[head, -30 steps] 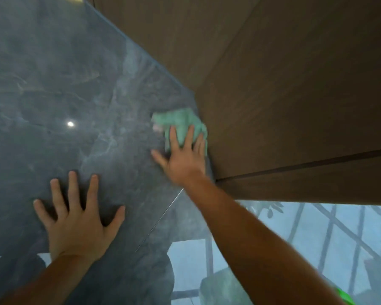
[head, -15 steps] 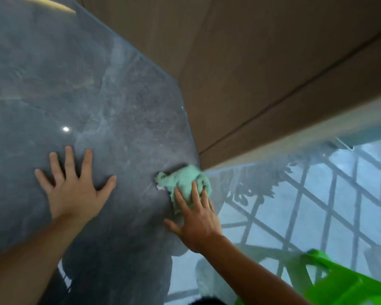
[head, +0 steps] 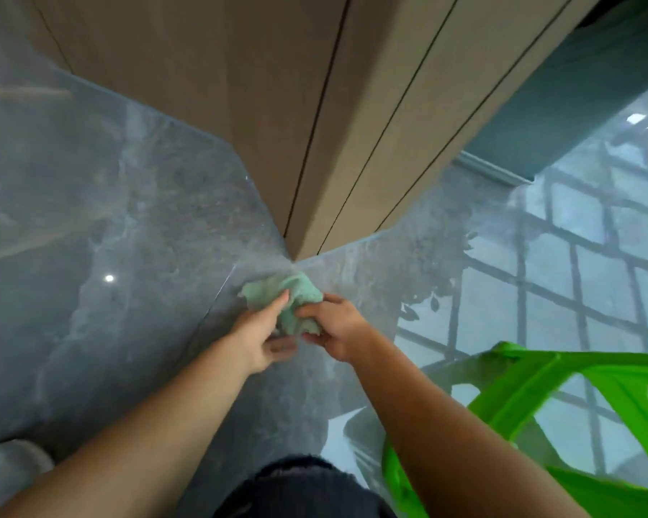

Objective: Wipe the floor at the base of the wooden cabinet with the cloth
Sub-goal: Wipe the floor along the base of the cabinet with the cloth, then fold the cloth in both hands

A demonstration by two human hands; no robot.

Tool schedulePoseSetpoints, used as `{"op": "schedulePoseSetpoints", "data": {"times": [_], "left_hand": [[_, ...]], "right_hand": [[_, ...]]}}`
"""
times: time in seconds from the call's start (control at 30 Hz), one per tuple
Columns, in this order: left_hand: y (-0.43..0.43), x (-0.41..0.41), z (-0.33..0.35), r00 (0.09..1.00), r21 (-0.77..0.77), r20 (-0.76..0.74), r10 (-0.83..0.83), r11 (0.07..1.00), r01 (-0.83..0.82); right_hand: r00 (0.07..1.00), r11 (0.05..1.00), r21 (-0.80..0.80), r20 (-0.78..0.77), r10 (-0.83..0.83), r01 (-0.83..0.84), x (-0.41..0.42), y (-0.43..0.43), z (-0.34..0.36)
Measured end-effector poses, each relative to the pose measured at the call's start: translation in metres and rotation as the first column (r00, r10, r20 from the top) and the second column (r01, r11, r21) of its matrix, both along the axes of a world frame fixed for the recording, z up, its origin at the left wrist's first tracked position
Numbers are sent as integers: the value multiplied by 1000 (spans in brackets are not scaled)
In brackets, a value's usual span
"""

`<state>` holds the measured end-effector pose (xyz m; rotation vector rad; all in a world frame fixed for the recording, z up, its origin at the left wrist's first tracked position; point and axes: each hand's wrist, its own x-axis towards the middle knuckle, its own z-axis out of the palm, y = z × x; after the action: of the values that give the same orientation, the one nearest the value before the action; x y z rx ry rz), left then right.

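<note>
Both hands pinch the crumpled green cloth (head: 290, 304) between them: left hand (head: 260, 340) grips its lower left part, right hand (head: 333, 327) its right side, fingers closed on the fabric. Cloth sits on the glossy grey floor (head: 128, 256) just below the outer corner of the wooden cabinet (head: 315, 125), near its base. Floor reflects a window grid at right. Green plastic frame (head: 539, 386) lower right, dark trouser knee (head: 300, 484) at bottom.

We note bright daylight mirrored as a window grid on the glossy floor (head: 102, 226), right side. Edges bow from wide-angle distortion; the green object (head: 539, 398) is smeared.
</note>
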<state>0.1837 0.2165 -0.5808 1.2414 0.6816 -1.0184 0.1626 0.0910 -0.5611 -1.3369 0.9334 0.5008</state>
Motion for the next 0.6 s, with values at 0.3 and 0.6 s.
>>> {"op": "schedulePoseSetpoints", "data": {"times": [0.3, 0.6], "left_hand": [[-56, -29, 215, 901, -143, 238, -363, 904, 402], [-183, -219, 458, 765, 47, 230, -602, 791, 609]], "right_hand": [[807, 844, 227, 254, -533, 486, -114, -49, 234], [550, 527, -163, 170, -818, 834, -325, -130, 444]]}}
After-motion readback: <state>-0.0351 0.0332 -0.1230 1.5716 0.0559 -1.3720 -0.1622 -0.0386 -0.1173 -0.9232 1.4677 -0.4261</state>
